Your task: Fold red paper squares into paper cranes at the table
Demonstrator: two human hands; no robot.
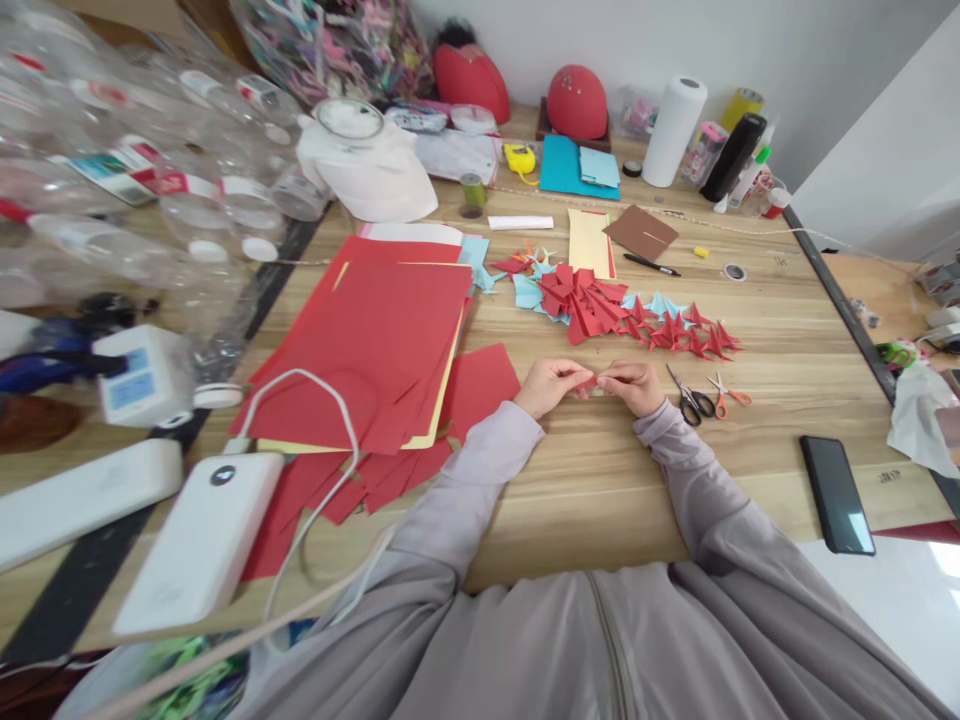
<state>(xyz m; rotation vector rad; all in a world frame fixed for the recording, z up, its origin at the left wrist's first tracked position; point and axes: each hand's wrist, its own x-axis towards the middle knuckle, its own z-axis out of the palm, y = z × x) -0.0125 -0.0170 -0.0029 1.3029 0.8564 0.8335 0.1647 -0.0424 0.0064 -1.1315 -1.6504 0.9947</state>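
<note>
while the left hand [553, 387] and right hand [631, 387] pinch a small red paper [590, 381] over the table [577, 490], its shape, perhaps folded, is mostly hidden. black scissors [697, 405] lie near the right hand.

We've got bright, even light here; glare flares off the phone [834, 485] and the floor [892, 605], while bottles [191, 205] blur and stretch along our left edge.

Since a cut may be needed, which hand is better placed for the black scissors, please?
Probably the right hand: the black scissors lie beside it, farther from the left hand; both pinch red paper.
</note>
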